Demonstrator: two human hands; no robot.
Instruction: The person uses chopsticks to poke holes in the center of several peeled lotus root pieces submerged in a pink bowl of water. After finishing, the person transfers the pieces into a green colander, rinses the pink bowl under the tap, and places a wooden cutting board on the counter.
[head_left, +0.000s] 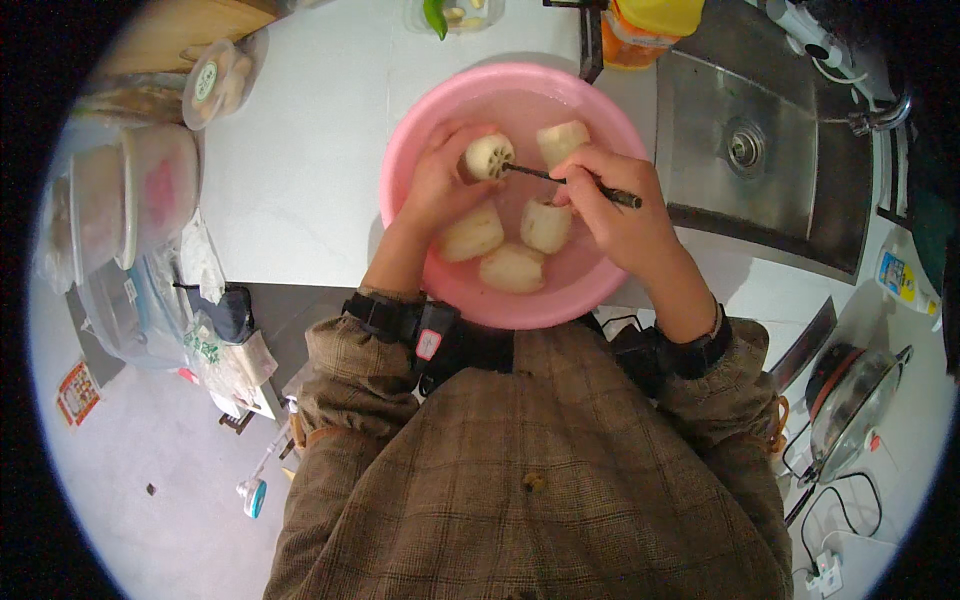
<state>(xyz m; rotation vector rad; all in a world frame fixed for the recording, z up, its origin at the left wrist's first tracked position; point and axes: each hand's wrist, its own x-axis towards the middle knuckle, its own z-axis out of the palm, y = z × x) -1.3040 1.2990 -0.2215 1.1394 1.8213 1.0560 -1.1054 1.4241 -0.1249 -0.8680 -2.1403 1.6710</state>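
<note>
A pink plastic basin (403, 180) of water stands on the white counter in front of me. My left hand (439, 172) grips a peeled lotus root piece (480, 156), its cut end with the holes turned to the right. Between the fingers of my right hand (619, 202) is a thin black stick-like tool (536, 173); its tip meets the holed end, though how deep it reaches cannot be seen. Another lotus root piece (562, 139) lies beyond my right hand. Several more pieces (511, 268) sit in the water nearer to me.
Right of the basin is a stainless steel sink (720, 202) with a faucet (881, 116). A yellow-capped orange container (649, 34) stands behind. A clear tray with a green pepper (435, 16) is at the far edge. Lidded tubs (161, 191) line the left; a glass-lidded pan (855, 420) is at right.
</note>
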